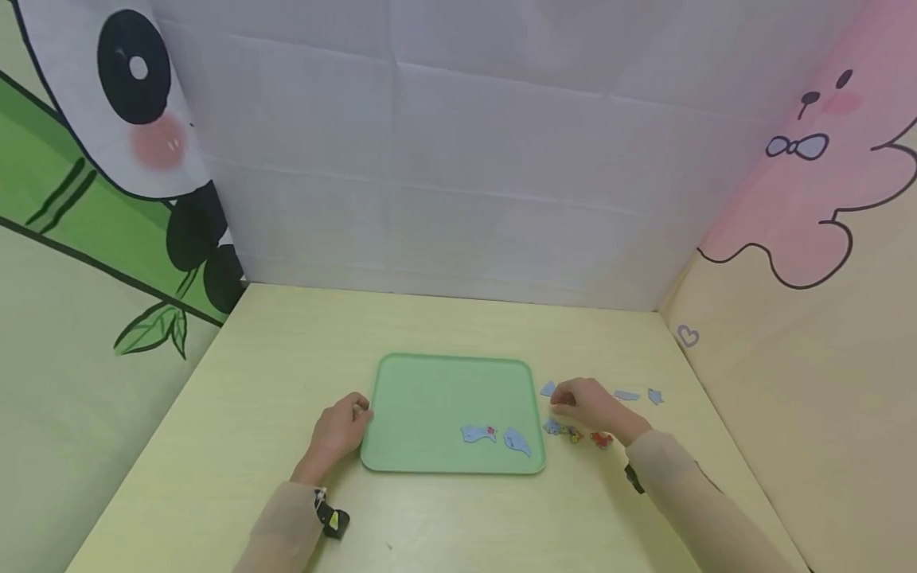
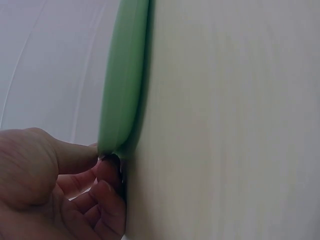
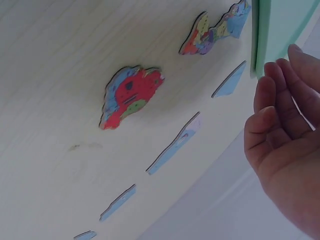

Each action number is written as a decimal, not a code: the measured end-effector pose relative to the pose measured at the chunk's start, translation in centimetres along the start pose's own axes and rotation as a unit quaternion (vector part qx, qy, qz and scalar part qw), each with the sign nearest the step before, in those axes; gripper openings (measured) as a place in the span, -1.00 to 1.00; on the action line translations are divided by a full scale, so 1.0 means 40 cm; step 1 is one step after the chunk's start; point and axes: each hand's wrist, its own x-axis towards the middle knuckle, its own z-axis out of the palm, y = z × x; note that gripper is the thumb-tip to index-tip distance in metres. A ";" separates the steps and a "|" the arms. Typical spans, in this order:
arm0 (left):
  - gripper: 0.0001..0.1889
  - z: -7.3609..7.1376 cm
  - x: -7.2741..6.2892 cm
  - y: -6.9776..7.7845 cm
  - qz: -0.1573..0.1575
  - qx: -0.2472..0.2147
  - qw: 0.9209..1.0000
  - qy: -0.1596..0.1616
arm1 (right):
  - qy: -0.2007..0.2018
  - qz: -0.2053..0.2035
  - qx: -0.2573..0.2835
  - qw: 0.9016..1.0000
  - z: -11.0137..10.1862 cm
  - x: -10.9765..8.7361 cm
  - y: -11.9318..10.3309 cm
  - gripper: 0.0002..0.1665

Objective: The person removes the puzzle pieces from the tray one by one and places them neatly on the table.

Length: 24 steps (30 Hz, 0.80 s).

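Note:
A light green tray point(image 1: 430, 390) lies on the table with two light blue puzzle pieces, one with a red spot point(image 1: 478, 434) and one plain-looking point(image 1: 517, 441), at its lower right. My left hand point(image 1: 340, 430) pinches the tray's left edge; in the left wrist view the thumb is on the rim and the curled fingers are under it. My right hand point(image 1: 591, 406) hovers beside the tray's right edge, above loose puzzle pieces. Its fingers are loosely bent in the right wrist view, with nothing visible between them. A red and blue piece point(image 3: 132, 95) lies on the table nearby.
Several thin blue pieces point(image 3: 172, 142) lie in a row right of the tray. A multicoloured piece point(image 3: 200, 37) sits by the tray's edge, close to a blue one point(image 3: 235, 22). A white back wall point(image 1: 444, 199) and painted side walls enclose the table.

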 end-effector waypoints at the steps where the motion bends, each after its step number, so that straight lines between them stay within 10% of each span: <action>1: -0.75 0.000 0.000 0.000 0.000 0.000 1.000 0.000 | -0.002 0.001 0.002 1.000 0.004 0.004 -0.006 -0.90; 24: -0.74 -0.018 -0.013 -0.023 0.015 0.002 1.000 -0.008 | -0.053 -0.033 0.019 0.998 0.138 0.081 -0.199 -0.54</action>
